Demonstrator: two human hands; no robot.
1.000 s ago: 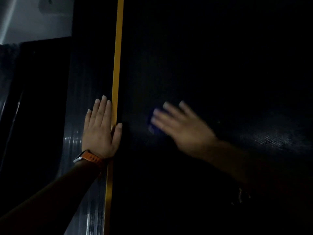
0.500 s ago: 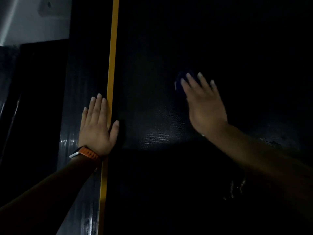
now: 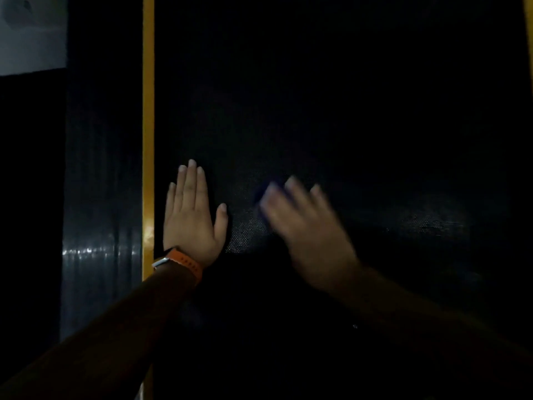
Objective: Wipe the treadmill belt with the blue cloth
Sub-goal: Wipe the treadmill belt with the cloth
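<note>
Dim light. Dark treadmill belt (image 3: 346, 125) fills most of the view; fine dotted texture shows only where light catches it, mid-belt.

Near edge: both forearms enter from the bottom. L wrist carries a watch (image 3: 184, 262), orange strap, silver case.

Left hand (image 3: 191, 217): palm down, flat on belt near its left edge, just beside the yellow stripe (image 3: 148, 140) w/ a thin strip of belt between. Fingers straight and together, thumb spread to the right. Holds nothing.

Right hand (image 3: 305, 223): on belt to the right of L hand, near but apart. Blurred. Fingers extended, pointing up-left, laid over the blue cloth (image 3: 261, 194). Cloth is under the fingertips, on belt between the two hands; only a small blue bit shows past the fingers. Thumb not resolvable, so can't tell if it pinches the cloth.

Farther: stripe runs full length along belt's left edge. Outside it, a dark ribbed side rail (image 3: 101, 197) w/ glare patch. Far right corner: a sliver of a second yellow strip (image 3: 529, 39). Far left corner: pale wall (image 3: 28, 33).
</note>
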